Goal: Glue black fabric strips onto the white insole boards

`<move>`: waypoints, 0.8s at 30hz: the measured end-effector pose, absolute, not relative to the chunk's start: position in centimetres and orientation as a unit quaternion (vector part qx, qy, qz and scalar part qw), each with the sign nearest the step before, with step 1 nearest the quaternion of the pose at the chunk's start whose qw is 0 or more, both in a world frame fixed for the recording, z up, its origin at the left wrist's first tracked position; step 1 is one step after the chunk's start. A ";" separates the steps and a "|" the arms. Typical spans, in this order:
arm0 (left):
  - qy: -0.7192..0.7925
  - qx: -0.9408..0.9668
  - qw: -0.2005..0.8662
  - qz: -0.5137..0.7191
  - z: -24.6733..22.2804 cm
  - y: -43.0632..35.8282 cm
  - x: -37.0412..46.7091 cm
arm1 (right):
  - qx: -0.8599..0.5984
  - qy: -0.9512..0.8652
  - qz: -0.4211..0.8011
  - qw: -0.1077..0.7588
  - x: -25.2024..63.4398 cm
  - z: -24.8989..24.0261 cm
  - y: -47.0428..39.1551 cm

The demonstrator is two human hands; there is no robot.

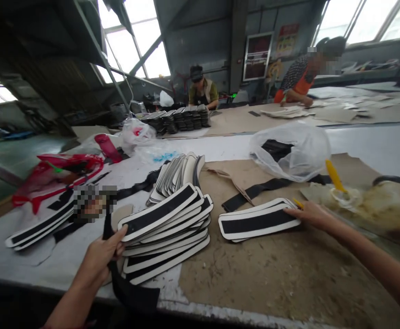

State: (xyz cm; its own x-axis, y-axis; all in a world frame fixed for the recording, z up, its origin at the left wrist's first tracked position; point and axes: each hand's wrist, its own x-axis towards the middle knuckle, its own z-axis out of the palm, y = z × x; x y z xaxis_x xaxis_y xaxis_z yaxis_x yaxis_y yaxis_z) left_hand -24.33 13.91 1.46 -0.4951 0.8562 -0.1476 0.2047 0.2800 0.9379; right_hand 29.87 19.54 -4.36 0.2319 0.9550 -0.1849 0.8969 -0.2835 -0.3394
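Left forearm (71, 299) nearest the camera reaches up from the bottom edge; the left hand (99, 256) pinches the near end of a top panel (160, 212), a curved white piece with a black centre strip, lying on a stack of similar panels (172, 250). Behind it stands a fanned row of pale pieces (174, 178). Right of the stack, two overlapping panels (260, 222) lie on brown paper (241, 274). The right hand (316, 215) has its fingertips at their right end, beside a yellow pointed tool (298, 204), possibly a pen; whether it grips either, I cannot tell. Beyond sits a translucent plastic bag (309, 151) with black material inside.
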 end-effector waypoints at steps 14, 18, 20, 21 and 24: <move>0.705 0.334 0.357 0.514 0.9 13.6 -25.1 | -0.654 -0.755 -0.048 0.009 19.0 2.3 22.3; 0.718 0.323 0.371 0.493 1.0 13.6 -25.5 | -0.524 -0.845 -0.110 -0.003 10.8 4.1 26.3; 0.718 0.318 0.379 0.489 1.2 13.5 -25.6 | -0.479 -0.869 -0.125 -0.015 8.0 4.1 28.5; 0.718 0.316 0.381 0.490 1.4 13.5 -25.6 | -0.456 -0.880 -0.129 -0.025 6.8 4.0 29.5; 0.739 0.305 0.358 0.482 1.6 13.7 -25.7 | -0.356 -0.918 -0.154 -0.079 4.2 3.6 32.1</move>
